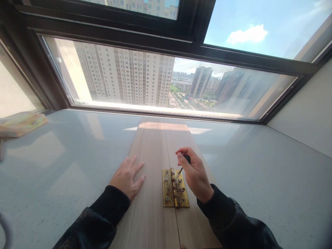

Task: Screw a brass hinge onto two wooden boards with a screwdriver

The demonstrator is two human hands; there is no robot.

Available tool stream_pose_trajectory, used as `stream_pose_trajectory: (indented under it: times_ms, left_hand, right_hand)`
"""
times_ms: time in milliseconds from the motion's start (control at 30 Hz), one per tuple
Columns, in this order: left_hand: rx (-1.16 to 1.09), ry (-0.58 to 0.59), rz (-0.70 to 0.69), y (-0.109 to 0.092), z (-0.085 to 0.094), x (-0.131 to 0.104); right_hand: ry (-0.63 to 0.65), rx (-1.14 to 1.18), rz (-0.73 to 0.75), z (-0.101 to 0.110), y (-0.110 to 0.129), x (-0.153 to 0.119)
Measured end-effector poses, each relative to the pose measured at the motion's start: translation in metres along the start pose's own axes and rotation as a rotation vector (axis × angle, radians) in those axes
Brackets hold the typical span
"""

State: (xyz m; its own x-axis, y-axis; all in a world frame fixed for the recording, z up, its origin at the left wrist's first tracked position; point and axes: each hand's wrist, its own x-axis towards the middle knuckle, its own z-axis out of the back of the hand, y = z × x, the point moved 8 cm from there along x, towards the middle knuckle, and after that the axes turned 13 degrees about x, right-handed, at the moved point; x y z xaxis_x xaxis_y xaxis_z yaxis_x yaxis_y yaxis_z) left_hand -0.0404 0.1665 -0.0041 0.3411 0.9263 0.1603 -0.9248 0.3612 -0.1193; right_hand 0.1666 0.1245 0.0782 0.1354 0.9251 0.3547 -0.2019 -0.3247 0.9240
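Observation:
A worn brass butt hinge (174, 188) lies open across the seam between two pale wooden boards, the left board (149, 145) and the right board (181, 138). Screws show in several of its holes on both leaves. My right hand (195, 173) is closed around the black handle of a screwdriver (186, 158). The shaft slants down to the upper hole of the right leaf; whether the tip sits in a screw head is too small to tell. Flat on the left board, its fingers spread, rests my left hand (128, 178), to the left of the hinge.
The boards lie on a white speckled sill (85, 166) that runs up to a dark window frame (166, 114). A yellowish patterned pack (24, 123) sits at the far left. Part of a grey curved object (5, 230) shows at the lower left edge. A white wall (306, 114) stands at right.

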Motion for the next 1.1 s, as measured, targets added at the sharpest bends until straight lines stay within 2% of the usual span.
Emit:
stream_pose_trajectory:
  times_ms: [100, 200, 267, 367, 433, 467, 533, 600, 667, 733, 867, 1000, 1033, 1100]
  left_hand:
    - [-0.007, 0.026, -0.003, 0.000, -0.001, 0.000]
    - [-0.001, 0.023, 0.000, -0.001, 0.000, 0.000]
    - [0.004, 0.003, 0.009, -0.001, 0.002, 0.000]
    - [0.006, 0.002, 0.015, -0.002, 0.003, -0.001]
    - [0.004, 0.008, 0.008, -0.003, 0.002, -0.001]
    - [0.005, -0.003, 0.007, -0.003, 0.002, -0.001]
    - [0.008, -0.042, 0.009, -0.003, 0.004, -0.002]
    - [0.007, -0.068, 0.010, -0.002, 0.005, -0.002]
    - [0.001, -0.048, 0.001, -0.001, 0.003, -0.001]
    - [0.000, -0.015, -0.002, 0.000, 0.000, -0.001]
    - [0.038, 0.004, -0.007, -0.002, -0.001, -0.001]
    - [0.102, -0.063, -0.029, -0.009, 0.003, -0.005]
    - [0.112, -0.073, -0.029, -0.011, 0.003, -0.006]
    - [0.122, -0.071, -0.030, -0.012, 0.002, -0.006]
  right_hand:
    - [-0.081, 0.220, -0.015, -0.006, -0.006, -0.004]
    - [-0.059, 0.402, -0.040, -0.009, -0.012, 0.000]
    - [0.034, 0.529, -0.123, -0.011, -0.019, 0.006]
    - [0.264, 0.747, -0.290, -0.019, -0.025, 0.013]
    - [0.305, 0.874, -0.318, -0.017, -0.024, 0.016]
    - [0.284, 0.912, -0.305, -0.015, -0.023, 0.017]
    - [0.203, 0.886, -0.257, -0.011, -0.021, 0.019]
    - [0.076, 0.728, -0.209, -0.006, -0.022, 0.017]
    - [-0.059, 0.558, -0.167, 0.000, -0.022, 0.014]
    - [-0.137, 0.483, -0.133, 0.003, -0.020, 0.010]
    - [-0.108, 0.521, -0.076, -0.001, -0.014, 0.009]
    - [-0.110, 0.683, -0.110, -0.002, -0.015, 0.012]
    - [-0.085, 0.702, -0.148, -0.003, -0.017, 0.013]
    - [0.085, 0.685, -0.264, -0.014, -0.019, 0.014]
